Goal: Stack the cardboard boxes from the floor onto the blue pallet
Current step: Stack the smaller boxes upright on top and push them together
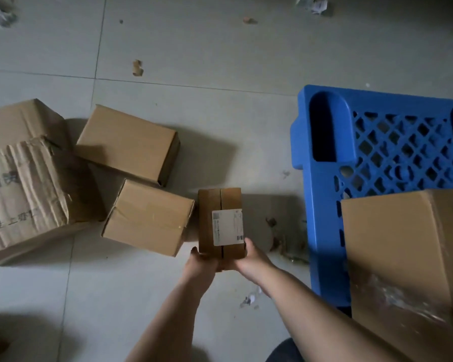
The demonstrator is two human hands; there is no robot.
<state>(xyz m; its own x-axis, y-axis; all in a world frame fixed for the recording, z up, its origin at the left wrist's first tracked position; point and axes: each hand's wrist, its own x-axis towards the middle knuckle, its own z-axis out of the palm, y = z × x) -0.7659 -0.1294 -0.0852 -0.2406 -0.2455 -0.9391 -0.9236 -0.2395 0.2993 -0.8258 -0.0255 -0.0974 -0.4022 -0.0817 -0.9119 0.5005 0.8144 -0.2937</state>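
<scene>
1. The left hand (200,259) and right hand (250,257) hold the small labelled box (221,220) by its near end, one grip on each side.
2. The box is between the floor boxes on the left and the blue pallet (322,205) on the right.
3. Only the near end is held, so the far end may tip down and slip out.
4. The large box (398,246) already on the pallet leaves little near space, so the small box may hit its edge.
</scene>
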